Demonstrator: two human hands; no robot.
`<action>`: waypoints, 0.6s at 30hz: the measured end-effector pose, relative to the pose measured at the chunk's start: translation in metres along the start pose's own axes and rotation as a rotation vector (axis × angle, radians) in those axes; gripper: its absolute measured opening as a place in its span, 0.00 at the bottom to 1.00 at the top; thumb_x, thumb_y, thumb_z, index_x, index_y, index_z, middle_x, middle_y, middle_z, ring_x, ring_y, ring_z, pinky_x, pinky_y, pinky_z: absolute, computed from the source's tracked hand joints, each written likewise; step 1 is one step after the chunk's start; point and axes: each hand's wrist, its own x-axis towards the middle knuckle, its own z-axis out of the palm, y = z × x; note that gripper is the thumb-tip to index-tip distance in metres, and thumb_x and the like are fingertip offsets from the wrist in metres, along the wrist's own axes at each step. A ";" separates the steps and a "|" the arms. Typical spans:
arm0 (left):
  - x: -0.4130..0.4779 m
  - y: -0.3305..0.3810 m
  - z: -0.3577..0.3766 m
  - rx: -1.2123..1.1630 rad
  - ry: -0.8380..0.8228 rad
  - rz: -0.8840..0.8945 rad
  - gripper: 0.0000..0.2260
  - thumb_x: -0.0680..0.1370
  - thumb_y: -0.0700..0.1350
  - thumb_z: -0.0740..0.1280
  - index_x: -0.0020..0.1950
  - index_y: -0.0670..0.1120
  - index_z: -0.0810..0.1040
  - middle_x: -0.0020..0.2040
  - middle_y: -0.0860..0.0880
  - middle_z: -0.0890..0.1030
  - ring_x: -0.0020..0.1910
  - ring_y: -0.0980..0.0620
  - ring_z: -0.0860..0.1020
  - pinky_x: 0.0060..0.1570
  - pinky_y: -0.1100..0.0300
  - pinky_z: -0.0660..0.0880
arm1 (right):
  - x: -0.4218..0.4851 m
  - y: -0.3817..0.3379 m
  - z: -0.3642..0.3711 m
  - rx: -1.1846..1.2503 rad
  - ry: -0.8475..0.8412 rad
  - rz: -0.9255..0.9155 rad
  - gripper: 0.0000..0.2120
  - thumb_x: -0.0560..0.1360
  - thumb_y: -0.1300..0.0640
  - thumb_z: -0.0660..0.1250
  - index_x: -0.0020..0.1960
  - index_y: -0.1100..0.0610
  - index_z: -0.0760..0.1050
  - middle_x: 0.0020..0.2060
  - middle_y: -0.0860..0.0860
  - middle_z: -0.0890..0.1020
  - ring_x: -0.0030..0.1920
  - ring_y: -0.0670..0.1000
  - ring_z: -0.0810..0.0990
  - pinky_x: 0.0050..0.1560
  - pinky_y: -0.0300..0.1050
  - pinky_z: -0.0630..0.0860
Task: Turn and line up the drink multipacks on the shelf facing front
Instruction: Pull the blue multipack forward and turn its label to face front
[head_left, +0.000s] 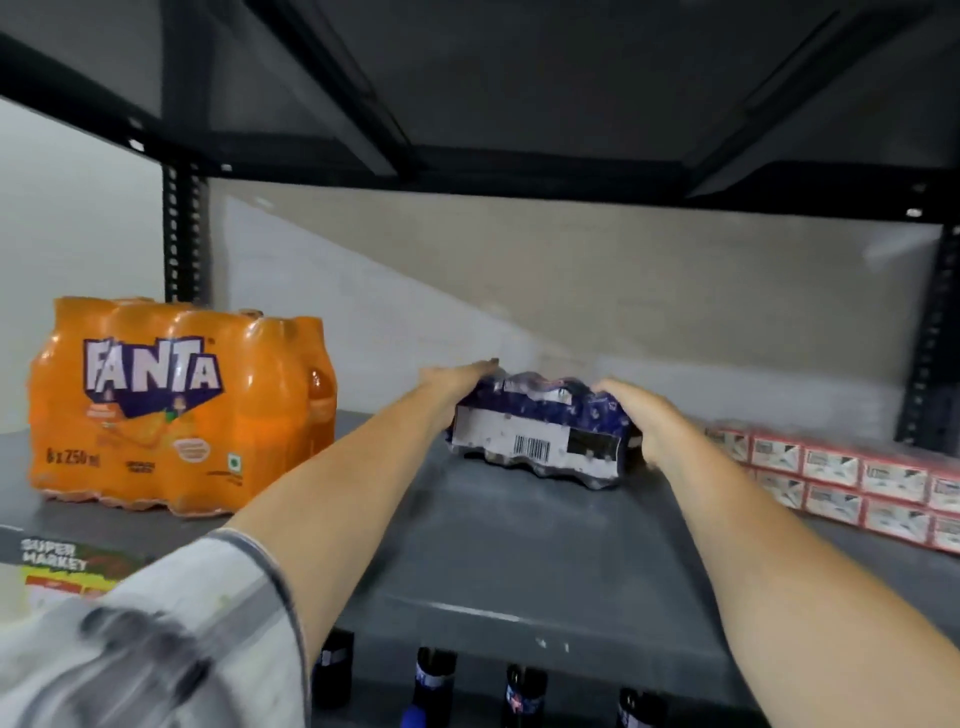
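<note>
A dark blue shrink-wrapped drink multipack (540, 428) sits deep on the grey shelf (519, 561), its white barcode side turned toward me. My left hand (457, 387) presses its left end and my right hand (644, 415) clasps its right end. An orange Fanta multipack (171, 405) stands at the shelf's left with its logo facing front. Both arms reach far in over the shelf.
A red and white carton pack (857, 478) lies along the shelf's right side. Dark bottle tops (434, 680) stand on the level below. A supermarket label strip (57, 566) runs on the front edge at left. The upper shelf (519, 78) hangs close overhead.
</note>
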 end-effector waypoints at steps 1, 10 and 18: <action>0.005 -0.002 0.001 0.012 -0.069 -0.039 0.18 0.73 0.58 0.72 0.46 0.43 0.79 0.41 0.43 0.81 0.29 0.48 0.80 0.26 0.62 0.75 | 0.004 0.001 0.000 0.026 0.006 -0.001 0.14 0.66 0.53 0.74 0.49 0.57 0.80 0.37 0.54 0.83 0.34 0.54 0.80 0.39 0.43 0.77; 0.012 -0.014 -0.004 -0.166 -0.119 -0.058 0.07 0.76 0.42 0.71 0.51 0.40 0.80 0.36 0.44 0.84 0.31 0.46 0.81 0.27 0.56 0.79 | -0.003 0.001 -0.005 -0.001 0.051 -0.202 0.14 0.67 0.57 0.75 0.49 0.59 0.76 0.41 0.55 0.83 0.35 0.50 0.81 0.28 0.39 0.72; -0.022 -0.052 -0.022 0.051 0.077 0.168 0.23 0.62 0.32 0.81 0.55 0.40 0.79 0.53 0.43 0.84 0.53 0.45 0.82 0.57 0.52 0.79 | -0.021 0.006 -0.015 -0.167 -0.025 -0.320 0.30 0.56 0.73 0.73 0.55 0.62 0.69 0.45 0.57 0.79 0.42 0.55 0.78 0.38 0.50 0.80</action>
